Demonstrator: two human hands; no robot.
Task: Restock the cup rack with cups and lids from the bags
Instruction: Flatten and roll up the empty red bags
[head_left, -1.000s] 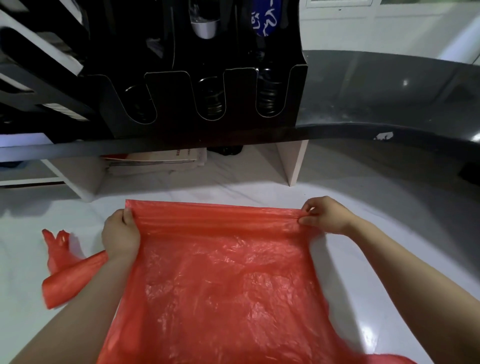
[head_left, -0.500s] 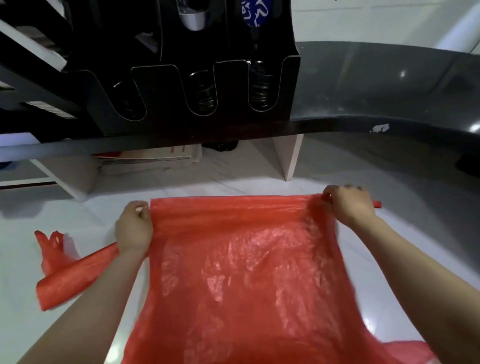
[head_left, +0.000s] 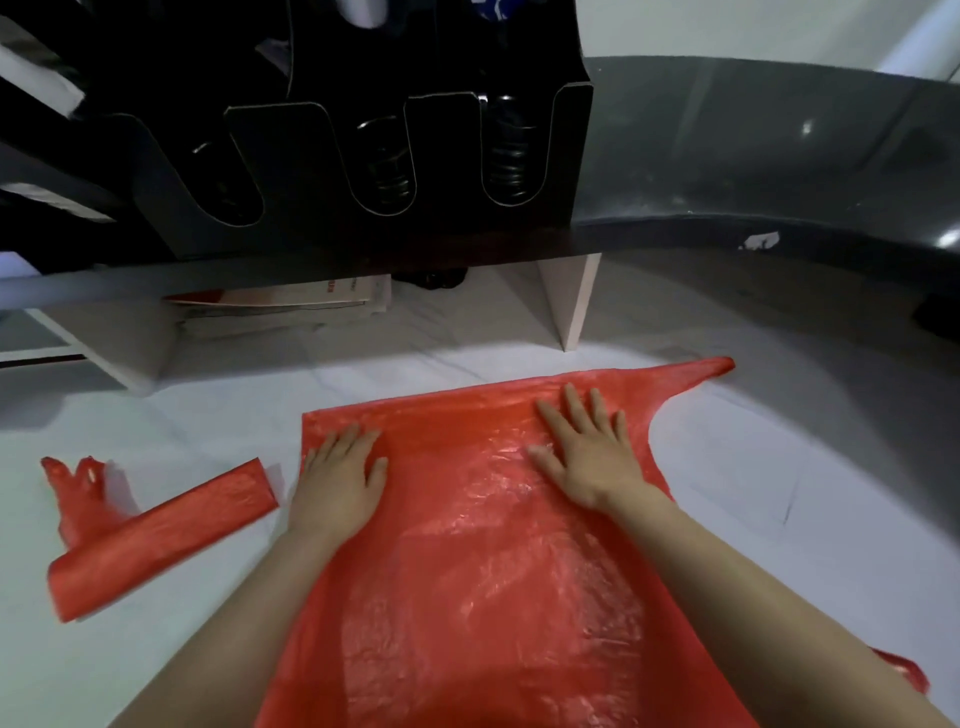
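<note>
Spread bag: thin red plastic film; we note it crinkled, shiny and half see-through.
Folded bag: the same red film, smoother to our eye.
Cup rack: black matt sheet with pale cut edges; we cannot name the material.
Lids: black, glossy, ribbed plastic.
Counter: dark grey, polished; we see bright reflections.
White surface: smooth, faintly veined, stone-like.

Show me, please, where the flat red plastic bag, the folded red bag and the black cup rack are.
flat red plastic bag (head_left: 493, 561): head view, its crinkled middle.
folded red bag (head_left: 166, 535): head view, middle of the strip.
black cup rack (head_left: 447, 156): head view, front panel between two slots.
</note>
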